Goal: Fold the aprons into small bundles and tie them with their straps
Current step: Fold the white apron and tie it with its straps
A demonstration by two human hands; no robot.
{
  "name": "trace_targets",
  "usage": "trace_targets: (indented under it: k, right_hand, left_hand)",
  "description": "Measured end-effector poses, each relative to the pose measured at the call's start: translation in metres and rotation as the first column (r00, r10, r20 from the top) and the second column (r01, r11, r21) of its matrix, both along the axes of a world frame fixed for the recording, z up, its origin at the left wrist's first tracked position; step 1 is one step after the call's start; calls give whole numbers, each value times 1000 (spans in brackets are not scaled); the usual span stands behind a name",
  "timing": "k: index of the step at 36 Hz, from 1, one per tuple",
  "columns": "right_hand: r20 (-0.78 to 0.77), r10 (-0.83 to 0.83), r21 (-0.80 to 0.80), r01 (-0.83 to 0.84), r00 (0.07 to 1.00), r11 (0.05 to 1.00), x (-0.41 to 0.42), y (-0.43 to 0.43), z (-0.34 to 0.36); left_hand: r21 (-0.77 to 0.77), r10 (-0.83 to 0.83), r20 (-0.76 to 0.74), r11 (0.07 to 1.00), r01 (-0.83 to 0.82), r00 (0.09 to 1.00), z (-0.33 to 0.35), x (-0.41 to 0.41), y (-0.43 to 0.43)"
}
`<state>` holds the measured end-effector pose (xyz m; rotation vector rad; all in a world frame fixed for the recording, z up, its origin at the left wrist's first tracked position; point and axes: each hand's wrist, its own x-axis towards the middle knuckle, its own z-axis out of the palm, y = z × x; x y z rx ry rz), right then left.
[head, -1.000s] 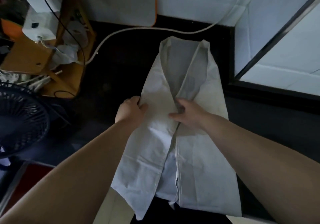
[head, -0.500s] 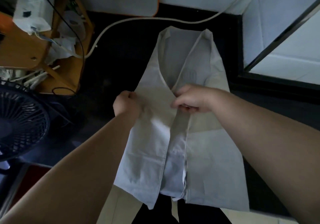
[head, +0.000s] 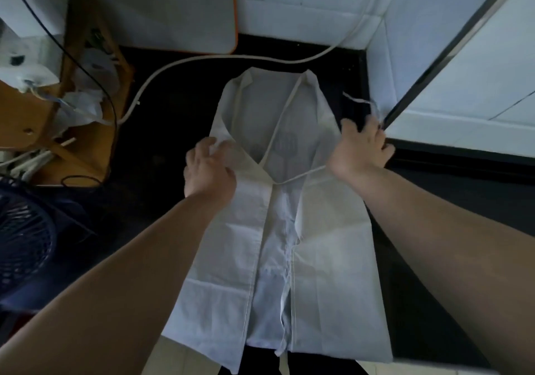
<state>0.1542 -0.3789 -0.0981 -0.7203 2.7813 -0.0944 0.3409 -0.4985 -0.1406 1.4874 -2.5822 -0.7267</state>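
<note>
A white apron [head: 327, 247] lies lengthwise on the dark counter [head: 173, 131], both long sides folded in toward the middle, its near end hanging over the front edge. My left hand [head: 209, 172] presses on the left flap near its upper edge. My right hand [head: 360, 146] is at the apron's right edge, closed on a thin white strap [head: 304, 175] that runs taut from the centre fold to my fist, its loose end [head: 362, 102] sticking up beyond the fingers.
A white hose [head: 185, 65] curves across the counter behind the apron. At the left stand a wooden stand [head: 86, 131] with bags and cables and a dark fan [head: 23, 244]. A white tiled wall and dark-framed ledge [head: 434, 65] close off the right.
My right hand has left the centre of the apron and moved out to the right, pulling a strap taut. My left hand shifted slightly up along the left flap.
</note>
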Motion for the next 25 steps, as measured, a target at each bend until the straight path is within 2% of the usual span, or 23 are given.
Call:
trace_targets:
  k: [3,5,6,8,11,13,15,16,17,18,19,20,21,22,25]
  right_hand:
    - [134,283,-212,-251,950,945,11,-21,-8]
    - [219,441,-336,-357,870,872,20,-39,-16]
    - [251,484,-340,-392,838,855,23,-45,-19]
    - [304,540,-247,-482,785,840,25,-60,-35]
    - [242,579,-35,-589,779,807,23,-79,-49]
    - [162,505,-42,-505,848,862,16,-93,-43]
    - [83,306,-230,-280,948,932,6,-109,-26]
    - [56,186,-387,-150,981,910,-2,-118,-15]
    - [82,91,-562,-29,992,826,-9,-127,-5]
    - [161,70,-708,66,984,703,-15,-136,6]
    - [275,118,-788,154,954,597,-19,-143,18]
    - [370,182,-812,223,911,539,-21,-146,27]
    - [416,232,-806,239,879,542,-24,-149,34]
    - [428,261,-781,209,866,588,-24,-147,40]
    - [288,270,-632,-29,919,774,-25,-129,36]
  left_hand:
    - [77,-181,75,981,176,981,1,-8,-13]
    - [169,-207,91,967,189,974,-6,-7,-24]
    - [209,-198,85,962,177,976,-10,-5,-28]
    - [248,-181,73,956,158,981,-18,1,-33]
    - [205,-232,171,959,196,958,-24,9,-34]
    - [176,-255,252,961,214,934,-26,13,-35]
    - [159,-244,302,966,204,922,-27,16,-36]
    - [155,-231,319,970,189,919,-26,17,-36]
    - [154,-214,331,973,171,919,-26,17,-36]
    - [148,-193,338,977,151,921,-25,17,-36]
    - [131,-177,345,981,139,922,-22,15,-36]
    - [106,-165,354,985,135,921,-20,14,-35]
    - [78,-145,360,989,125,921,-16,12,-34]
    - [49,-124,358,992,113,926,-13,10,-31]
    - [-10,-119,238,992,124,964,-10,4,-20]
